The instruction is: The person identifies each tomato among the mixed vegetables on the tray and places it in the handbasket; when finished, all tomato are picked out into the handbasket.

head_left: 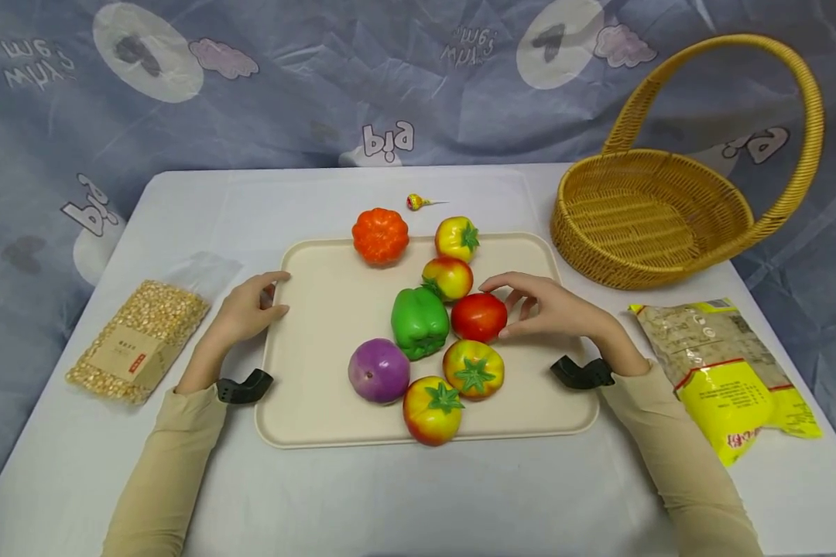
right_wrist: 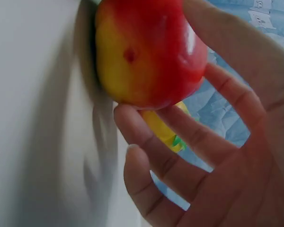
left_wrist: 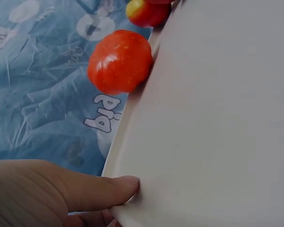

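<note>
My left hand (head_left: 246, 311) holds the left rim of a beige tray (head_left: 320, 309); in the left wrist view the thumb (left_wrist: 120, 190) lies on the rim. On the tray's right half, my right hand (head_left: 546, 305) pinches a red toy tomato (head_left: 479, 317) between thumb and fingers. Its yellow patch shows in the right wrist view. Around it sit a green bell pepper (head_left: 420, 323), a round purple eggplant (head_left: 379, 370) and several red-and-yellow toy tomatoes, one (head_left: 474, 369) just in front of it. An orange-red toy pumpkin (head_left: 380, 237) rests at the tray's back edge.
A wicker basket (head_left: 578, 251) with a tall handle stands at the back right. Below it lies a yellow-and-clear food bag (head_left: 728, 371). A bag of corn kernels (head_left: 139, 340) is at the left. Behind the tray lies a lollipop (head_left: 416, 202). Patterned cloth (head_left: 286, 100) hangs behind the table.
</note>
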A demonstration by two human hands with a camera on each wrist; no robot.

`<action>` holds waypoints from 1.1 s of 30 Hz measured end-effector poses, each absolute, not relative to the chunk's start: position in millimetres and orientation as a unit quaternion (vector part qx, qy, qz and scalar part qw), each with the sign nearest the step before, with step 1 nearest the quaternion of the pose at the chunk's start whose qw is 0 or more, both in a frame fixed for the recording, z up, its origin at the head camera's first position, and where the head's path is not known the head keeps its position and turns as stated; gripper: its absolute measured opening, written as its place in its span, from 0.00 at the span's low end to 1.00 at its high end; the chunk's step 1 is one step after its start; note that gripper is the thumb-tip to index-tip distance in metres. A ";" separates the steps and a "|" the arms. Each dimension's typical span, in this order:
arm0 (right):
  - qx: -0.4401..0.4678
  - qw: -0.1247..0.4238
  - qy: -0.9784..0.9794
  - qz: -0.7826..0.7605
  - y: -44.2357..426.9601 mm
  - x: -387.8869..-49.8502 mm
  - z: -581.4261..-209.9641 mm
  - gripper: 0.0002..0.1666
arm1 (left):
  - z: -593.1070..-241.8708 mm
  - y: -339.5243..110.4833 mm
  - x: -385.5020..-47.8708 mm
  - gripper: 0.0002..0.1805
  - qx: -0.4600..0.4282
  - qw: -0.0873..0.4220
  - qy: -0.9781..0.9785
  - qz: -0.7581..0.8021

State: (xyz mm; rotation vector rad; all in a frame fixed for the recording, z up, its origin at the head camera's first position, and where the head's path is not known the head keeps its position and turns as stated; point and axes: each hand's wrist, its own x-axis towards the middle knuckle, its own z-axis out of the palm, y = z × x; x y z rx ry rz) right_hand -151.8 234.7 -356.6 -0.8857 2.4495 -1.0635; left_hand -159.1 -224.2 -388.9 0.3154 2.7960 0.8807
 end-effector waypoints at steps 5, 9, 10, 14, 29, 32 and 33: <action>-0.317 0.175 0.857 -0.366 233.2 -151.5 -361.1 0.36 | -392.2 -226.7 -160.5 0.29 0.107 0.093 0.940 0.310; -0.317 0.176 0.857 -0.366 232.4 -150.8 -364.9 0.38 | -392.5 -226.7 -162.4 0.29 0.100 0.093 0.942 0.308; -0.317 0.176 0.857 -0.365 231.8 -150.7 -366.0 0.38 | -392.6 -226.8 -162.7 0.29 0.098 0.092 0.942 0.307; -0.313 0.174 0.859 -0.366 228.6 -150.2 -368.2 0.37 | -393.2 -227.7 -163.1 0.29 0.099 0.088 0.941 0.311; -0.312 0.130 0.876 -0.345 239.6 -146.3 -353.0 0.36 | -394.0 -231.2 -160.4 0.29 0.103 0.076 0.943 0.306; -0.305 0.122 0.879 -0.344 245.6 -144.8 -347.5 0.35 | -393.7 -230.4 -160.9 0.28 0.104 0.074 0.944 0.304; -0.303 0.119 0.880 -0.346 247.7 -144.2 -345.6 0.35 | -393.6 -230.0 -161.1 0.28 0.104 0.074 0.944 0.304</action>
